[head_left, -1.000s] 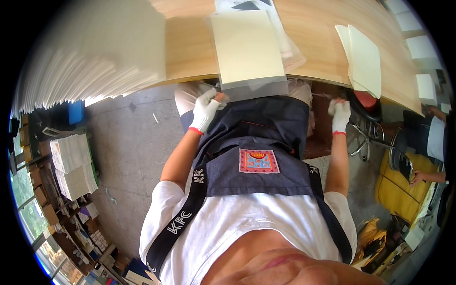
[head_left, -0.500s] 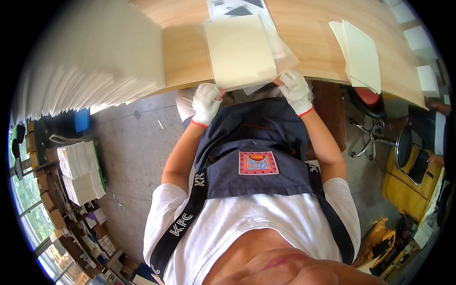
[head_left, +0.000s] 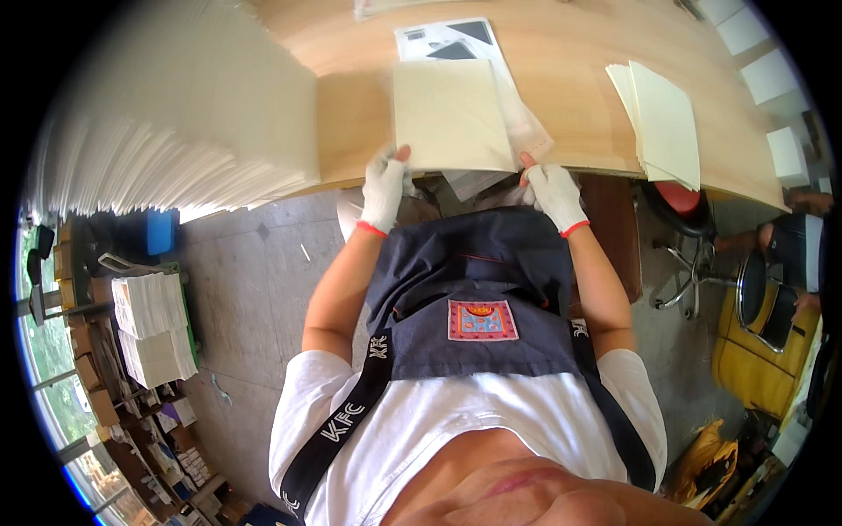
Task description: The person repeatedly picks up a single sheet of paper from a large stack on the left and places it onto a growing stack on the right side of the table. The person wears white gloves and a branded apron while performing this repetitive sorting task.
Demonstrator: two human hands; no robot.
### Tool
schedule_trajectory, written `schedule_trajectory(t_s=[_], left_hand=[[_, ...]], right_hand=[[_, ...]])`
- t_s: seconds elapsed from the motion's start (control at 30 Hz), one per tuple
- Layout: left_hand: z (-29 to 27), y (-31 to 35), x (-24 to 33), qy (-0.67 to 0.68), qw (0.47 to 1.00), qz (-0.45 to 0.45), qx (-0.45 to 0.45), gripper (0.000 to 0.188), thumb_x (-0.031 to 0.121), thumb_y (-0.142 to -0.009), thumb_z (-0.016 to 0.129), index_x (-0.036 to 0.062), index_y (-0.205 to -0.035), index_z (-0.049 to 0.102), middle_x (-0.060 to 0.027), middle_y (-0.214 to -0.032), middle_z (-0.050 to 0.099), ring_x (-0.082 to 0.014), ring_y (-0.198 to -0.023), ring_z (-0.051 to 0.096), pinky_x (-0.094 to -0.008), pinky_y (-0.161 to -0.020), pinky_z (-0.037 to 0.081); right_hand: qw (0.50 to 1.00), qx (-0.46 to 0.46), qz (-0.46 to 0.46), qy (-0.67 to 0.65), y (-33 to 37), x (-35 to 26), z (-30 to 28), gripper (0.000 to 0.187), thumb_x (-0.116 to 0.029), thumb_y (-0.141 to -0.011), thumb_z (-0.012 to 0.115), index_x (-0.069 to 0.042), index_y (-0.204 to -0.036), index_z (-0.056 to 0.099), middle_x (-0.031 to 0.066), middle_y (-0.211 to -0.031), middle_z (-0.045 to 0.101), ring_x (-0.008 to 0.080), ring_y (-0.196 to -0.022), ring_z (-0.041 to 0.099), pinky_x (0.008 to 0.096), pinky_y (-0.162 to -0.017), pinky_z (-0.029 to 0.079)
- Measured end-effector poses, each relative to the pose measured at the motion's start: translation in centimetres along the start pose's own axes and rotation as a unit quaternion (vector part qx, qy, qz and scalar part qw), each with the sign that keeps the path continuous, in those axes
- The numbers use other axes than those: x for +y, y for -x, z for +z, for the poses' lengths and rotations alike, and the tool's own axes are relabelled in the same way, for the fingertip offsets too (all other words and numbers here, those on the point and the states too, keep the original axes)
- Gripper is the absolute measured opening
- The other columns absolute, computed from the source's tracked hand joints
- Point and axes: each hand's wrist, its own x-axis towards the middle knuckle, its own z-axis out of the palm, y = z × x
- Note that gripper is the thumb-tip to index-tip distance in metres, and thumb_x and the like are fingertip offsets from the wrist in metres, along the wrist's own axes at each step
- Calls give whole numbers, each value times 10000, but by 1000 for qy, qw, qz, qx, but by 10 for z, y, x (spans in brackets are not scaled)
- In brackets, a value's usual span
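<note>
A cream rectangular sheet or thin stack of sheets [head_left: 452, 114] lies at the table's near edge, with a faint clear film around it. My left hand [head_left: 384, 190], in a white glove with bare thumb tip, is closed at its near left corner, thumb on top. By the near right corner, my right hand [head_left: 553, 190], gloved alike, has curled fingers and a raised thumb; what they pinch is too fine to make out. Beneath the cream sheet, a clear plastic sleeve [head_left: 529, 131] and a white printed sheet with dark patches [head_left: 446, 37] stick out.
A tall bank of white sheets [head_left: 175, 131] covers the table's left side. More cream sheets [head_left: 662, 123] overhang the edge at right. A wheeled chair [head_left: 693, 267], yellow seat [head_left: 750, 355] and another person's arm [head_left: 745, 241] are at right. Bundled paper [head_left: 153, 329] stands at left.
The cream sheet sits lower in view, and more of the printed sheet shows beyond it. My hands have shifted slightly, with thumbs now pointing up; the whole view has moved a little.
</note>
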Motion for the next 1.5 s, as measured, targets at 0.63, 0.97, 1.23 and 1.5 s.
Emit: schedule_trajectory(t_s=[0.63,0.97,1.23,1.5], left_hand=[[-134,176,367,-257,732,568,276,435,-38,-822,465,-17,-1256,489,-158,-1244,538,-207,-1113,548,-270,-743,517],[-264,111,453,-305,692,524,392,402,139,-894,428,-28,-1255,484,-143,-1249,514,-216,-1158,498,-303,-919,426],[-188,112,249,-258,546,689,400,468,299,-980,374,-45,-1296,394,-175,-1308,432,-284,-1236,413,-408,-1068,312],[-41,44,14,-453,792,396,101,451,177,-828,586,60,-1253,490,-169,-1353,420,-376,-1255,381,-447,-997,357]], right_hand=[[698,-311,-433,-477,53,-406,-21,217,-241,-960,411,-66,-1060,492,4,-844,565,100,-653,522,208,-517,426],[829,-226,-474,-190,86,-543,14,197,-232,-938,445,-112,-817,544,-40,-602,500,88,-394,417,209,-344,359],[753,-379,-457,-283,30,-325,-9,197,-280,-917,536,-86,-898,565,35,-728,613,87,-539,525,221,-457,404],[887,146,-93,-427,-16,14,-46,170,-149,-905,452,-54,-934,590,69,-697,595,96,-469,507,228,-401,410]])
